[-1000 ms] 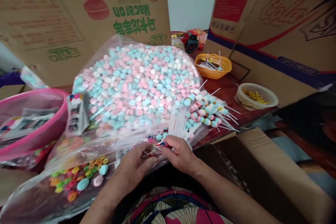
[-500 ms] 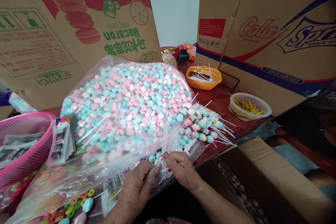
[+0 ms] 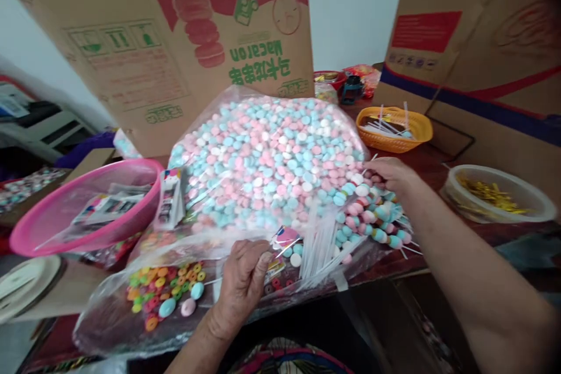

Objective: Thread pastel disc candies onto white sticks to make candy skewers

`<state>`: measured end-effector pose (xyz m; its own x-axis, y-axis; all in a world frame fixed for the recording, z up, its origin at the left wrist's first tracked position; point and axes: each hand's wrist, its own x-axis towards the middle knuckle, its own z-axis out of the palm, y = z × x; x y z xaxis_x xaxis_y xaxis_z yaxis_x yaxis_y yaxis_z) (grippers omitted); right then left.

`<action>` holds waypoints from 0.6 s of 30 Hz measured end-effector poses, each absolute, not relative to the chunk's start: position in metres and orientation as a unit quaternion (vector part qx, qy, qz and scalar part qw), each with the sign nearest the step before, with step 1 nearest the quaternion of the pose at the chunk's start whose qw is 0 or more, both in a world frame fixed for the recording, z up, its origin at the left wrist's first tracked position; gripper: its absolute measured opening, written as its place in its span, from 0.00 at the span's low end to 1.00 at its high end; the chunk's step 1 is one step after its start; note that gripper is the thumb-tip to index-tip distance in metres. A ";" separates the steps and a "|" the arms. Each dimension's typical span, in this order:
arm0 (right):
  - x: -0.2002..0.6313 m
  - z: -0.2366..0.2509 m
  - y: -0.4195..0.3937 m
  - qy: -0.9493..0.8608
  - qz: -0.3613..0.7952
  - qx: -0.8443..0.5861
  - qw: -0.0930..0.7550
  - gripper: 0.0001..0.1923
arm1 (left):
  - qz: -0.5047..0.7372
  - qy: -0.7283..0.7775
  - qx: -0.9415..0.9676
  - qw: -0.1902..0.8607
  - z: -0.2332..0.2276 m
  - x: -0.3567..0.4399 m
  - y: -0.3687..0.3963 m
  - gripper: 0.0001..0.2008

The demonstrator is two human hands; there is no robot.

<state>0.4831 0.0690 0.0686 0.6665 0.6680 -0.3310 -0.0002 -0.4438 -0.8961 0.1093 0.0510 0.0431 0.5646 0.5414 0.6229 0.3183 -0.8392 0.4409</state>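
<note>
A big clear bag of pink, blue and white round candies point(image 3: 267, 158) lies in front of me. My left hand point(image 3: 242, 283) rests at its near edge, pinching a thin white stick with a small pink printed wrapper point(image 3: 284, 237). My right hand point(image 3: 391, 174) reaches out to the right side of the bag and touches the pile of finished candy skewers point(image 3: 372, 216). A bundle of bare white sticks point(image 3: 319, 242) lies between my two hands. Whether my right hand's fingers hold a skewer is hidden.
A flat bag of coloured ring candies point(image 3: 164, 286) lies near left. A pink basin point(image 3: 83, 210) holds printed packets. An orange basket point(image 3: 394, 128) of sticks and a white tub point(image 3: 499, 193) of gold ties stand on the right. Tall cardboard boxes point(image 3: 197, 41) wall the back.
My right hand left the stick by my left hand and moved forward and right onto the skewer pile. The view has swung to the left.
</note>
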 end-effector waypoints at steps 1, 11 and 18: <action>0.477 0.073 0.063 -0.220 0.340 -0.758 0.511 0.09 | 0.394 0.246 0.874 0.145 0.044 0.107 0.051 0.07; 0.346 0.114 -0.023 -0.391 0.224 -0.473 0.758 0.06 | 0.398 0.222 0.864 0.212 0.042 0.097 0.047 0.08; 0.328 0.103 -0.030 -0.463 0.237 -0.445 0.729 0.06 | 0.374 0.270 0.850 0.254 0.049 0.085 0.039 0.11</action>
